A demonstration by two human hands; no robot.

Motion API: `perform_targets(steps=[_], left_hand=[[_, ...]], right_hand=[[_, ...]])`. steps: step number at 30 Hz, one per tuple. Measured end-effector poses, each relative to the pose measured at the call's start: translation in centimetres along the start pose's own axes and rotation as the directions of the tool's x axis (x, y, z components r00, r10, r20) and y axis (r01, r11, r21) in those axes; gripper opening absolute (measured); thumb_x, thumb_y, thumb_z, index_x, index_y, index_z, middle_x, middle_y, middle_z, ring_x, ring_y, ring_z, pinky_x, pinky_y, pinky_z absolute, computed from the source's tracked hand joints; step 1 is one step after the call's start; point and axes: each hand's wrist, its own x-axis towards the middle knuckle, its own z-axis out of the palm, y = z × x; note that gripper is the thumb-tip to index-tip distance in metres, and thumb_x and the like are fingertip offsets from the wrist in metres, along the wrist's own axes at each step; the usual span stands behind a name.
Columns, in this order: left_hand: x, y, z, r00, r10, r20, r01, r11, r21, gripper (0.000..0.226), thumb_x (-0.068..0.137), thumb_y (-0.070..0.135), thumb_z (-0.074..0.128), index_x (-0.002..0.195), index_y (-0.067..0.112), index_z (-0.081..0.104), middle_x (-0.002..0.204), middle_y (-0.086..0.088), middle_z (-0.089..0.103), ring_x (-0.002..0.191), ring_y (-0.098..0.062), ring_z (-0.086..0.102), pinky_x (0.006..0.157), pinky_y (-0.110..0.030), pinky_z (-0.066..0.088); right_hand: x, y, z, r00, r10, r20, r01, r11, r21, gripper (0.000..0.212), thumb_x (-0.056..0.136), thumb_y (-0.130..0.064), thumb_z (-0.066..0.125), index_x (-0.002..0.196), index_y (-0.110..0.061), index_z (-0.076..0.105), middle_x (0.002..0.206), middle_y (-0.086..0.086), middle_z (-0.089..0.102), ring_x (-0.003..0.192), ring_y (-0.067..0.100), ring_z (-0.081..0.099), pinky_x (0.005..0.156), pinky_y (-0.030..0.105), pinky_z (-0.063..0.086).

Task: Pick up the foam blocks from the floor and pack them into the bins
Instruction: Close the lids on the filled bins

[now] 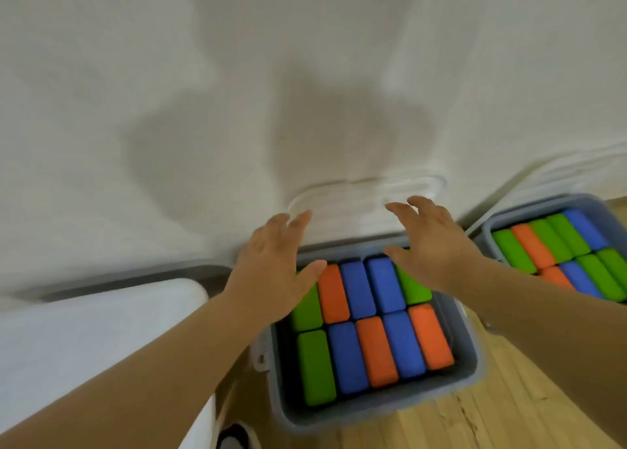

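Grey bin (373, 411) stands on the wooden floor (509, 397), close against the wall (203, 75). It is filled with foam blocks (376, 350) lying flat in two rows of five, side by side. The back row reads green, orange, blue, blue, green; the front row reads green, blue, orange, blue, orange. The left hand (271, 262) is stretched forward over the bin's back left corner and covers part of the rear green block. Its fingers are straight and loosely together, and it grasps nothing. The right hand (432, 241) reaches over the back right corner with fingers spread and likewise empty. Both sets of fingertips lie at the lower edge of a clear lid (366, 207) propped against the wall behind the bin (contact cannot be confirmed; the frame is blurred there). A second bin (529, 207) stands to the right, also by the wall, and holds further blocks (532, 245) in green, orange and blue. A smooth white surface (84, 340) with a rounded corner lies to the left of the grey bin.
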Motion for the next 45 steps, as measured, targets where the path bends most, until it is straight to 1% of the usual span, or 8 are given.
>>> perform_targets(steps=[5, 10, 20, 24, 30, 37, 41, 45], left_hand=[[6.6, 0.6, 1.6, 0.992, 0.095, 0.078, -0.107, 0.979, 0.171, 0.079, 0.095, 0.073, 0.03, 0.161, 0.037, 0.004, 0.166, -0.001, 0.012, 0.151, -0.027, 0.016, 0.121, -0.044, 0.023], [11.3, -0.2, 3.3, 0.996, 0.053, 0.071, -0.069, 0.967, 0.246, 0.078, 0.096, 0.065, 0.044, 0.161, 0.034, 0.012, 0.166, -0.002, 0.017, 0.149, -0.03, 0.017, 0.119, -0.048, 0.024], [10.9, 3.4, 7.6, 0.969, -0.216, -0.119, 0.236, 0.954, 0.187, 0.081, 0.084, 0.084, 0.025, 0.154, 0.044, 0.028, 0.135, 0.0, 0.031, 0.125, -0.031, 0.03, 0.1, -0.049, 0.039], [9.8, 5.0, 9.2, 0.92, -0.342, -0.191, 0.364, 0.926, 0.097, 0.072, 0.09, 0.079, 0.026, 0.15, 0.043, 0.039, 0.129, 0.002, 0.028, 0.124, -0.027, 0.026, 0.103, -0.052, 0.038], [7.5, 7.7, 11.0, 0.816, -0.526, -0.239, 0.536, 0.844, -0.026, 0.061, 0.093, 0.071, 0.035, 0.146, 0.043, 0.047, 0.144, -0.002, 0.027, 0.138, -0.028, 0.02, 0.114, -0.051, 0.029], [3.3, 7.2, 10.9, 0.425, -0.896, -0.131, 0.659, 0.405, -0.634, 0.061, 0.093, 0.06, 0.06, 0.149, 0.053, 0.036, 0.165, 0.012, -0.01, 0.148, -0.024, 0.025, 0.116, -0.043, 0.036], [1.5, 5.2, 10.0, 0.258, -0.963, 0.071, 0.519, 0.076, -0.852, 0.079, 0.097, 0.03, 0.064, 0.161, 0.04, 0.017, 0.146, 0.005, 0.035, 0.105, -0.011, 0.049, 0.087, -0.026, 0.044], [-1.0, 2.0, 9.1, 0.217, -0.958, 0.186, 0.373, -0.094, -0.923, 0.092, 0.092, 0.013, 0.066, 0.161, 0.041, 0.013, 0.139, 0.007, 0.04, 0.106, -0.014, 0.055, 0.09, -0.037, 0.055]], right_hand=[[4.0, 3.9, -1.5, 0.999, -0.007, 0.032, 0.01, 0.996, -0.085, 0.072, 0.096, -0.05, 0.058, 0.158, -0.031, 0.026, 0.164, 0.007, 0.02, 0.148, 0.033, 0.021, 0.117, 0.046, 0.029], [9.3, 6.8, 0.3, 0.998, -0.05, 0.029, 0.053, 0.99, -0.128, 0.072, 0.094, -0.052, 0.059, 0.156, -0.03, 0.03, 0.16, 0.009, 0.03, 0.143, 0.035, 0.029, 0.115, 0.048, 0.031], [13.4, 10.9, 0.8, 0.952, -0.269, 0.147, 0.287, 0.95, -0.123, 0.065, 0.095, -0.047, 0.057, 0.154, -0.036, 0.031, 0.134, 0.008, 0.039, 0.113, 0.03, 0.051, 0.104, 0.043, 0.044], [13.6, 13.1, 0.9, 0.873, -0.413, 0.259, 0.45, 0.887, -0.106, 0.056, 0.105, -0.041, 0.044, 0.158, -0.044, 0.026, 0.143, -0.002, 0.047, 0.122, 0.026, 0.048, 0.106, 0.04, 0.04], [11.8, 12.9, 1.9, 0.852, -0.428, 0.302, 0.412, 0.903, 0.12, 0.048, 0.106, -0.039, 0.047, 0.151, -0.049, 0.036, 0.119, -0.012, 0.051, 0.106, 0.01, 0.053, 0.086, 0.021, 0.037], [5.1, 4.9, 1.7, 0.831, -0.453, 0.322, 0.37, 0.884, 0.287, 0.061, 0.089, -0.055, 0.067, 0.144, -0.057, 0.042, 0.102, -0.02, 0.05, 0.097, 0.001, 0.045, 0.079, 0.019, 0.035], [2.7, 0.9, 3.1, 0.819, -0.451, 0.354, 0.305, 0.865, 0.398, 0.055, 0.093, -0.052, 0.063, 0.143, -0.059, 0.042, 0.107, -0.025, 0.054, 0.101, -0.001, 0.048, 0.083, 0.018, 0.035], [3.4, -2.9, 2.6, 0.719, -0.484, 0.499, 0.336, 0.87, 0.36, 0.041, 0.095, -0.052, 0.06, 0.134, -0.061, 0.052, 0.106, -0.031, 0.064, 0.098, -0.009, 0.055, 0.083, 0.014, 0.036]])
